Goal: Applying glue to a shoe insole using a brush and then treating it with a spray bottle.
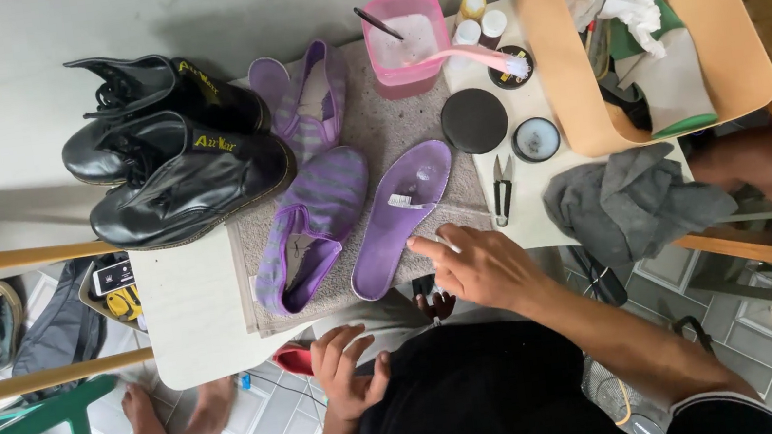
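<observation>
White tabletop [191, 310] on a tiled floor, seen from above, with a grey towel [366, 131] spread over its middle.

Nearest, lower centre of the frame: left hand [348, 374], fingers loosely curled and apart, holding nothing, hovering off the tabletop's near edge over the person's lap.

Right of it: right hand [480, 264], fingers half spread; a thin white stick-like piece [448, 241] lies between or under the fingertips, whether gripped cannot be told. The fingertips sit just beside the near end of the purple insole [401, 220].

On the towel: the insole, lying flat; left of it a purple striped slip-on shoe [309, 231]; farther back its mate [303, 100].

Centre right: small black snips [501, 190], a black round lid [474, 121], an open tin [536, 140], a crumpled grey cloth [634, 196].

Upper left: a pair of black lace-up boots [171, 145].

Upper centre: a pink tub [406, 43] with a pink toothbrush [484, 58] across it, small bottles beside.

Upper right: a tan bag [565, 77] stuffed with white rags.

Lower left: another person's bare foot [174, 410].
</observation>
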